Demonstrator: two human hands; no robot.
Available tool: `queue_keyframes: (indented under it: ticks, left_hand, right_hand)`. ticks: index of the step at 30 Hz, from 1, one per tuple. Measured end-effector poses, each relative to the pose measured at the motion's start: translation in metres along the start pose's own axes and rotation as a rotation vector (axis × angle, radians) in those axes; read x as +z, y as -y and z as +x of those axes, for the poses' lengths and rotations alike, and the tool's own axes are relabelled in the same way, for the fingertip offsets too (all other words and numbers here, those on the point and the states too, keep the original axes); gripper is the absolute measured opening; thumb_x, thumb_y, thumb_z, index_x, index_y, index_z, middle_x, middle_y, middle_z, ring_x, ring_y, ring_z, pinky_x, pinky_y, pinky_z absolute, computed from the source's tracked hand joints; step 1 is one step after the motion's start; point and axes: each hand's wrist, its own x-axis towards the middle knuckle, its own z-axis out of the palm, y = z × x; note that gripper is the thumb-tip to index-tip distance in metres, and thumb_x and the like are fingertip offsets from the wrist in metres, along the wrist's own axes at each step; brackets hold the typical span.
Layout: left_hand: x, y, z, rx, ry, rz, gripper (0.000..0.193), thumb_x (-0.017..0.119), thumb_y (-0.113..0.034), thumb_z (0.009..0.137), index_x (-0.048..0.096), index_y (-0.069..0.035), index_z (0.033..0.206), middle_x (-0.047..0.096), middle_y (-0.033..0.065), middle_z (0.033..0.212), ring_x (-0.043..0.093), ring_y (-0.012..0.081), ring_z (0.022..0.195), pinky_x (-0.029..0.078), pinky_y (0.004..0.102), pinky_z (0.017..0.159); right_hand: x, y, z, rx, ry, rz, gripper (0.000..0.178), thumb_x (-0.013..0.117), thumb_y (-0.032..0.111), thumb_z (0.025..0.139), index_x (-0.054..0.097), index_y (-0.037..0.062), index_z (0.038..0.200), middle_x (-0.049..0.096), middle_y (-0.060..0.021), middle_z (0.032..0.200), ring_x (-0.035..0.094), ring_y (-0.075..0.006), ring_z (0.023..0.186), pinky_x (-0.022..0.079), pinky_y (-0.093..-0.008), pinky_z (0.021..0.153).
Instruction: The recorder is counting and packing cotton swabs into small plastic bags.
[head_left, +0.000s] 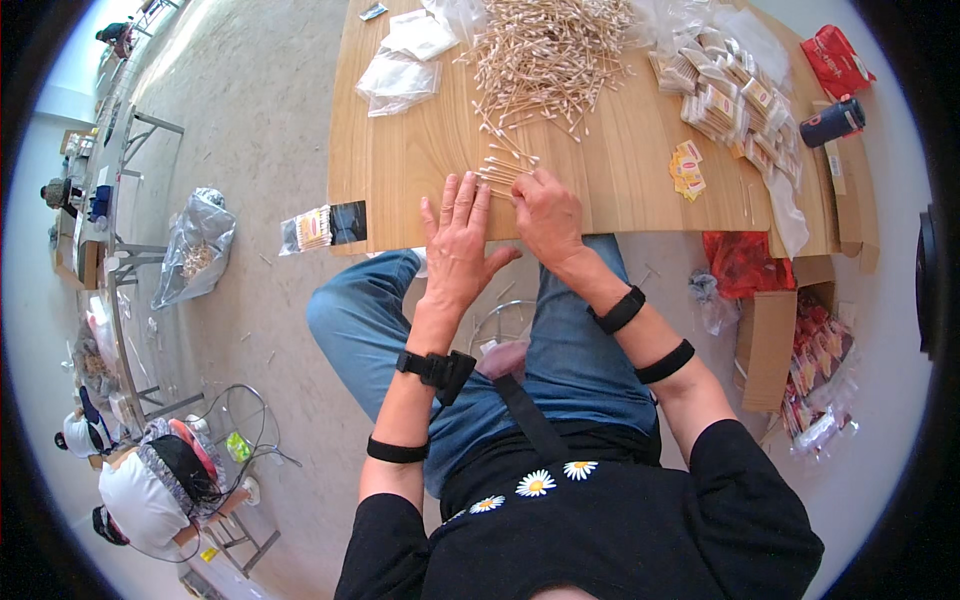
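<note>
My left hand [460, 235] lies flat near the front edge of the wooden table [410, 170], fingers stretched out and pointing away from me, the thumb spread to the right. Its fingertips are beside a small row of cotton swabs [505, 172]. My right hand [550, 218] is closed, thumb and fingers pinched at the right end of these swabs; the fingers partly hide how many it grips. Farther back rises a large heap of loose cotton swabs [550, 55], with a few strays trailing toward my hands.
Clear plastic bags [398, 80] lie at the back left. Packed swab bundles [725, 100] pile up at the right, near yellow cards [687, 170] and a dark cylinder [832, 122]. A swab packet [312, 230] sticks out over the left edge. A cardboard box [765, 350] stands below right.
</note>
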Motion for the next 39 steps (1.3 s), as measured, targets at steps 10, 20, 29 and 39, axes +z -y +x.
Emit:
queue_keyframes:
  ticks: [10,20,29,39]
  left_hand:
    - [-0.003,-0.009,-0.002,0.03,-0.007,-0.004,0.102,0.087,-0.041,0.065,0.042,-0.004,0.149,0.033,0.015,0.16,0.026,0.0316,0.15,0.016,0.0585,0.12]
    - [0.01,-0.01,-0.009,0.007,-0.007,-0.023,0.107,0.089,-0.037,0.062,0.038,-0.005,0.152,0.029,0.0138,0.162,0.025,0.0307,0.151,0.018,0.0569,0.121]
    - [0.01,-0.01,-0.009,0.016,-0.004,-0.01,0.106,0.087,-0.036,0.065,0.037,-0.006,0.153,0.03,0.0106,0.162,0.026,0.0304,0.151,0.018,0.0566,0.121]
    - [0.009,-0.011,-0.008,0.014,-0.014,-0.002,0.105,0.088,-0.034,0.064,0.038,-0.007,0.152,0.033,0.0101,0.161,0.027,0.03,0.15,0.018,0.0566,0.12]
  right_hand:
    - [-0.015,-0.003,0.01,0.012,0.006,0.052,0.008,0.066,0.011,0.086,0.066,0.0062,0.092,0.065,-0.0146,0.096,0.067,-0.0375,0.087,0.054,-0.0476,0.075]
    - [-0.008,-0.007,0.011,-0.037,0.019,-0.014,0.007,0.065,0.012,0.088,0.065,0.0056,0.092,0.065,-0.0154,0.097,0.067,-0.0396,0.083,0.055,-0.0484,0.07]
    - [-0.01,-0.012,0.011,-0.056,0.034,-0.03,0.007,0.064,0.01,0.086,0.065,0.0049,0.091,0.064,-0.0159,0.096,0.067,-0.04,0.082,0.055,-0.0494,0.07]
    - [-0.006,-0.001,0.022,-0.024,0.058,-0.093,0.009,0.063,0.013,0.086,0.065,0.0039,0.089,0.064,-0.0181,0.093,0.067,-0.0393,0.083,0.055,-0.0485,0.072]
